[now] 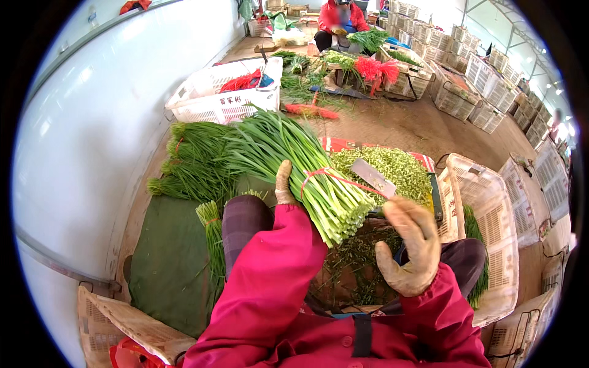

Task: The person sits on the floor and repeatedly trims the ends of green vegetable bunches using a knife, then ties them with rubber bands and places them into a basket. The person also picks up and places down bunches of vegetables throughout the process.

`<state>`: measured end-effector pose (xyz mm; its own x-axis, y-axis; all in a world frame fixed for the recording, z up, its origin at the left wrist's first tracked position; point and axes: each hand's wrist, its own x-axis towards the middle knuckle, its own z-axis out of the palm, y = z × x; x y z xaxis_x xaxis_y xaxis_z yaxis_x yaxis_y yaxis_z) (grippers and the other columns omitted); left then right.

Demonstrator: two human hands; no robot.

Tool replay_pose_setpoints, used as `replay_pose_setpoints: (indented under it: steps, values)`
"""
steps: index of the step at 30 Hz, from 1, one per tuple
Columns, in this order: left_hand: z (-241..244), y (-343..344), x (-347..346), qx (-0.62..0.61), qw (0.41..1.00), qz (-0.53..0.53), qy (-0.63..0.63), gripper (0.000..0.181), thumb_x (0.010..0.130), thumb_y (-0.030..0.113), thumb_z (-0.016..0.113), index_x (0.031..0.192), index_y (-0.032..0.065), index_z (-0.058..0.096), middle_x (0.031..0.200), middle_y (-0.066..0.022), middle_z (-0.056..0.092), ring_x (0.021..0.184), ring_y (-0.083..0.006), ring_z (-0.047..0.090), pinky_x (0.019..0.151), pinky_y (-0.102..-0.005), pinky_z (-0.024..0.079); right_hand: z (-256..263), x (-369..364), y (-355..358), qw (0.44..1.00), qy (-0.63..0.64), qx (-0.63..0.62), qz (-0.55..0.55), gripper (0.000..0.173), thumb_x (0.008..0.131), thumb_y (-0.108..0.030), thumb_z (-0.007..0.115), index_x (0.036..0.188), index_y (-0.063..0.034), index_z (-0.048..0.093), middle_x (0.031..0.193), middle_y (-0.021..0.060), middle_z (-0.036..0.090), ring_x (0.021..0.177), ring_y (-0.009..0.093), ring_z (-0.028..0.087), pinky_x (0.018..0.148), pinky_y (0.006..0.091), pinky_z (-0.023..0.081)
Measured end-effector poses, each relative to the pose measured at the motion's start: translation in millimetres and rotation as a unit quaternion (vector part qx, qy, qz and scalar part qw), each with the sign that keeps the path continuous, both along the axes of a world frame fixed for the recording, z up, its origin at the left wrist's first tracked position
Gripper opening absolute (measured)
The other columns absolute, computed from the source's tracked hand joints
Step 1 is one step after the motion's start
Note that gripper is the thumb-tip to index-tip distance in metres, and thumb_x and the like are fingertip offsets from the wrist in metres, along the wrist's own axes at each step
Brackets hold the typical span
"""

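My gloved left hand (286,181) grips a large bundle of garlic chives (299,161) from its left side, with the leaves pointing up and left. A thin red tie (317,173) circles the bundle, and its loose strand stretches towards my right fingertips. My gloved right hand (412,248) is just right of the cut stem ends, thumb and fingers apart; whether a fingertip touches the strand is unclear. Behind the bundle, a wide knife blade (373,177) rests over a heap of chopped stem ends (395,168). Its handle is not plainly visible.
Tied chive bundles (198,156) lie at left by a green mat (168,262). A white crate (225,103) bearing writing stands ahead; another crate (490,211) with chives sits at right. Red ties (375,69) hang farther off, near a person in red (329,20). A wall (115,92) borders the left.
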<state>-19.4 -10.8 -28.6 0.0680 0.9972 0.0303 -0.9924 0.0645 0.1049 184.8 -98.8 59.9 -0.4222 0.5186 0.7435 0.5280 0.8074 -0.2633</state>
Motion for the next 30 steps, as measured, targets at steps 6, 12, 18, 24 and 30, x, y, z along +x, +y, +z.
replay_pose_setpoints:
  steps: [6,12,18,24,30]
  values:
    - [-9.8,5.9,-0.6,0.044,0.996,-0.083,0.003,0.073,0.079,0.057,0.062,0.129,0.006,0.05,0.115,-0.02,0.061,0.097,-0.0377,0.062,0.086,-0.0537,0.052,-110.0,5.5,-3.1,0.952,-0.292,-0.055,0.072,0.038,0.068,-0.005,0.064,0.105,-0.013,0.068,0.114,0.0057,0.06,0.1,0.029,0.06,0.081,0.0398,0.051]
    - [3.3,-12.7,7.9,0.023,0.993,-0.104,0.053,0.067,0.079,0.052,0.065,0.125,0.0049,0.053,0.109,-0.0172,0.064,0.091,-0.0337,0.065,0.082,-0.0504,0.055,-74.3,39.8,17.8,0.948,0.097,-0.303,0.017,0.02,0.082,-0.004,0.063,0.102,-0.0039,0.067,0.093,0.011,0.068,0.089,0.023,0.065,0.085,0.0335,0.051]
    - [3.1,-26.3,34.8,0.069,0.929,-0.09,0.352,0.056,0.077,0.028,0.071,0.123,0.0014,0.055,0.109,-0.0151,0.066,0.093,-0.0288,0.066,0.082,-0.0438,0.055,-60.8,43.8,69.2,0.752,0.265,-0.579,0.167,0.099,0.075,-0.028,0.079,0.147,0.0019,0.018,0.147,0.0207,0.03,0.133,0.032,0.035,0.109,0.0435,0.031]
    - [-29.2,-38.1,76.4,0.099,0.908,-0.123,0.388,0.078,0.066,0.007,0.084,0.134,0.0063,0.045,0.122,-0.0046,0.058,0.116,-0.0195,0.053,0.096,-0.0355,0.045,-70.8,25.9,71.3,0.686,0.438,-0.574,0.085,0.063,0.077,-0.008,0.078,0.13,-0.0031,0.045,0.119,0.0101,0.06,0.106,0.021,0.059,0.092,0.0349,0.049]
    - [-52.7,-18.9,73.9,0.056,0.889,-0.11,0.442,0.075,0.065,0.004,0.085,0.129,0.0044,0.047,0.117,-0.0092,0.06,0.106,-0.0215,0.059,0.092,-0.0365,0.05,-110.3,35.1,38.1,0.7,0.476,-0.525,0.085,0.036,0.082,-0.007,0.074,0.115,-0.002,0.06,0.109,0.0051,0.066,0.097,0.016,0.062,0.087,0.0318,0.051]
